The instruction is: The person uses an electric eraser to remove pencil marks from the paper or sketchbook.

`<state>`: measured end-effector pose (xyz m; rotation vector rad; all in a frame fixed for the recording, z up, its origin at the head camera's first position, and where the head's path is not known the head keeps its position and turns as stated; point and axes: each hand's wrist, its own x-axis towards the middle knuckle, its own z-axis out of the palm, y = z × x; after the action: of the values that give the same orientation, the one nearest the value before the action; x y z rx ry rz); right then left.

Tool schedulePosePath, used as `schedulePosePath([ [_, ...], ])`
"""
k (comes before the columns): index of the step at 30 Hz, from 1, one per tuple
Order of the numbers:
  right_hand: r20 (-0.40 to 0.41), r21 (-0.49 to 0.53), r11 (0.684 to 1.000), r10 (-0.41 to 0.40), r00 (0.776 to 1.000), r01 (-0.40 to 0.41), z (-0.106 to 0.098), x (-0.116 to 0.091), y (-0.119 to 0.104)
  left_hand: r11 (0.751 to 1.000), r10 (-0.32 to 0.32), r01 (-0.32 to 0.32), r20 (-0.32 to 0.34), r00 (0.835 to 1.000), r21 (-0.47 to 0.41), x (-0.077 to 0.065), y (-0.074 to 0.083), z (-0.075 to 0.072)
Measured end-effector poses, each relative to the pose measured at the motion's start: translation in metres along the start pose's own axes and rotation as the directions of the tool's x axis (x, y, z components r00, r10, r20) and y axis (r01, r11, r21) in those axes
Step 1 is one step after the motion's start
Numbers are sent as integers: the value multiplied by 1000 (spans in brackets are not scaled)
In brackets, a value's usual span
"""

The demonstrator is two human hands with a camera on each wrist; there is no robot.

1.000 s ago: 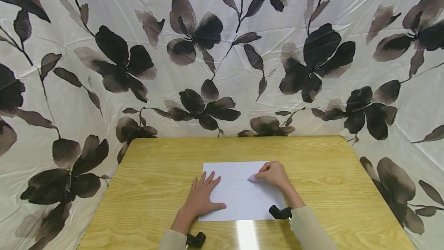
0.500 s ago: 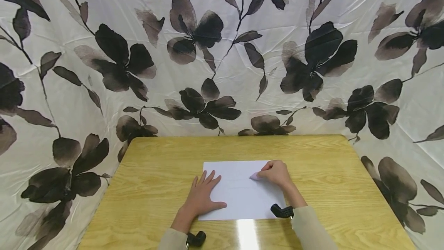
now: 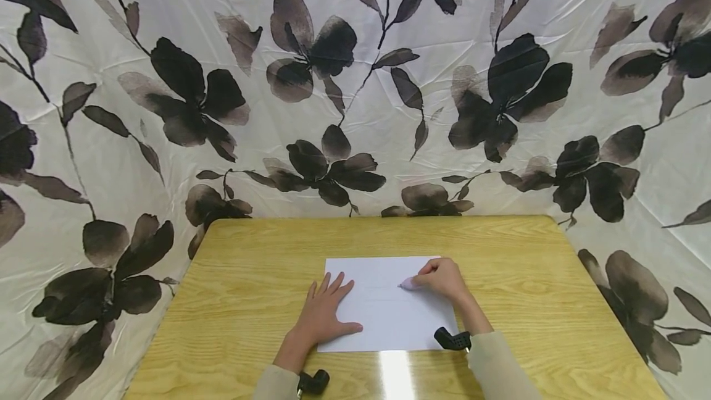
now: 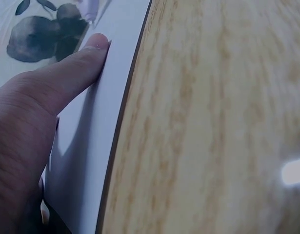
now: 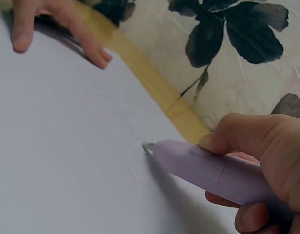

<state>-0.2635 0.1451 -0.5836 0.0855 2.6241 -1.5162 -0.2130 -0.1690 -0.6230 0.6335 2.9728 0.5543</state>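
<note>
A white sheet of paper (image 3: pixel 389 326) lies on the wooden table. Faint thin lines cross it, one brownish in the right wrist view. Flat on the sheet's left part rests my left hand (image 3: pixel 322 316), its fingers spread and the thumb pointing right. My right hand (image 3: pixel 444 279) grips a chunky lavender utility knife (image 5: pixel 203 168) over the upper right of the sheet. The knife's short metal tip (image 5: pixel 149 146) is at the paper near the end of a line; whether it touches cannot be told. In the left wrist view, only the left thumb (image 4: pixel 76 73) and nearby palm show.
Yellowish wood grain covers the table (image 3: pixel 250 264), with a bright reflection (image 3: pixel 396 375) at its near side. Behind and beside it hangs a white cloth (image 3: pixel 389 110) printed with dark flowers. Black wrist cameras (image 3: pixel 452 339) sit at both cuffs.
The right hand with the utility knife has shifted slightly up and to the right, then the tip came back a little. The left hand has stayed in place on the paper.
</note>
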Motion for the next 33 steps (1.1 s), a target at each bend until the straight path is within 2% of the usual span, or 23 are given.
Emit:
schedulePosePath([
  [5, 6, 5, 1000, -17, 1000, 17, 1, -1, 0, 1000, -4, 4, -1, 1000, 5, 0, 0, 1],
  [16, -42, -8, 1000, -11, 999, 11, 5, -2, 3, 1000, -4, 4, 6, 1000, 3, 0, 0, 2],
  [24, -33, 31, 999, -11, 999, 12, 7, 0, 1, 1000, -11, 11, 7, 1000, 15, 0, 1, -1],
  [33, -14, 8, 999, 39, 999, -39, 0, -1, -2, 1000, -7, 6, 20, 1000, 19, 0, 3, -3],
])
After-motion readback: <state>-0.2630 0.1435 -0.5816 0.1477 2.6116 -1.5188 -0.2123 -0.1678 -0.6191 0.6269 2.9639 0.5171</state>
